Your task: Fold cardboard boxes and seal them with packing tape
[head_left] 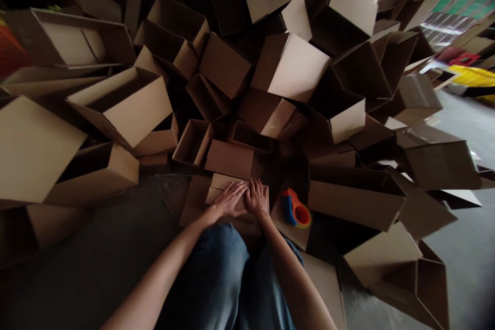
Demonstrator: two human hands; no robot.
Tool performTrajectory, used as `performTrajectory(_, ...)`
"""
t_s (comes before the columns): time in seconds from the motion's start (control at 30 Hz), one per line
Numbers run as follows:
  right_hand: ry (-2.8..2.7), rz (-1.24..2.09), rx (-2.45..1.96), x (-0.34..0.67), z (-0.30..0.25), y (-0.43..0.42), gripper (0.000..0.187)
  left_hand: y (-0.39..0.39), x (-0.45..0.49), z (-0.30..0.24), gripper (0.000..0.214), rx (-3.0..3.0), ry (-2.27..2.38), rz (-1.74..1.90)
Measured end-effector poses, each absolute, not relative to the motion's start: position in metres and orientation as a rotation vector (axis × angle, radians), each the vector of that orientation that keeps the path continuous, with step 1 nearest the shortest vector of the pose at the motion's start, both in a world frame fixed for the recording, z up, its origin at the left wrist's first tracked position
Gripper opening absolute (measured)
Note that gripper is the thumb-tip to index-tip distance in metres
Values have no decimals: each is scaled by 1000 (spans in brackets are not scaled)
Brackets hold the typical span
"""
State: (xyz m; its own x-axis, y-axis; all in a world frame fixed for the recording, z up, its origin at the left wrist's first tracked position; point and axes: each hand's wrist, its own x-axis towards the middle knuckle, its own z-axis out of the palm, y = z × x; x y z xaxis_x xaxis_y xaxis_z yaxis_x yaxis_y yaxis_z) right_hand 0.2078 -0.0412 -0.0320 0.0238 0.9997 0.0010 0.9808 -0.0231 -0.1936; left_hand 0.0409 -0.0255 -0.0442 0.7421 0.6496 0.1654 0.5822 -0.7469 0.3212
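Just plain cardboard [221,183] under both hands [232,199], tape dispenser [291,211] nearby

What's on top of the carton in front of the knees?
The left hand and right hand lie side by side on the carton. The cardboard beneath them is covered, so any tape there can't be seen, nor can the inside.
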Motion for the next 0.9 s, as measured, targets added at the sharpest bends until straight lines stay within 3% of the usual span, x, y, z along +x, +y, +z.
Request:
performTrajectory(0.13,-2098,196,-2126,210,-34,-46,55,-26,27,-36,58,2574,1157,644)
performTrajectory(0.23,-2118,230,-2118,216,-35,-45,54,-18,0,-15,45,2452,1420,821)
performTrajectory(0.63,-2207,231,-1969,207,-26,-74,55,-31,-136,120,36,2250,1908,1255)
performTrajectory(0.9,-2174,144,-1939,202,-18,-121,57,-8,-57,171,32,2329,1826,881)
